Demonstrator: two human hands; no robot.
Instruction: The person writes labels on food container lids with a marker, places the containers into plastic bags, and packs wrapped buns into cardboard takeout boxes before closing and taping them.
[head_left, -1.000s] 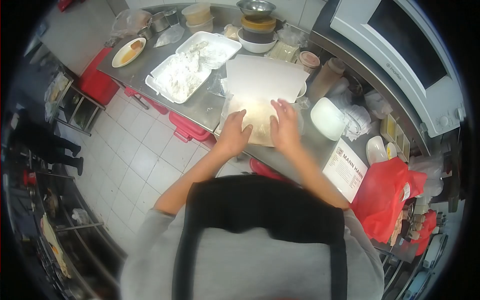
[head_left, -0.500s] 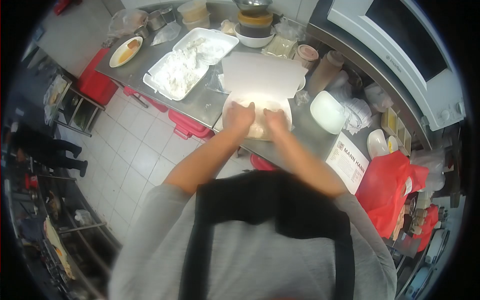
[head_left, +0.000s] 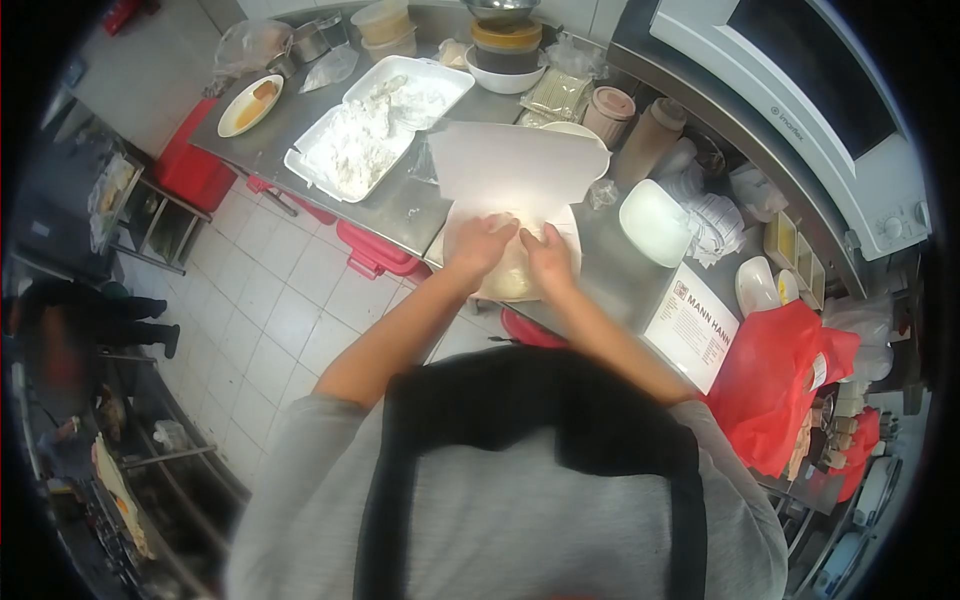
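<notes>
Flatbread (head_left: 510, 275) in the open white foam box (head_left: 520, 165) is pressed by the left hand (head_left: 482, 245) and right hand (head_left: 548, 258), fingers curled onto it.

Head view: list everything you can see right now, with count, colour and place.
Foam box: one, white, lid open, counter centre.
Flat dough: one, pale, in the box under both hands.
Floured trays: two, white, counter left.
Plate: one, yellowish, far left.
Stacked bowls: several, white, dark and orange, counter back.
Tubs: two, beige, back.
Lidded cup: one, brown, right of the box.
Oval lid: one, white, right.
Menu sheet: one, white, near edge.
Bag: one, red, right.
Microwave: one, white, top right.
Left hand: on the dough.
Right hand: on the dough.
</notes>
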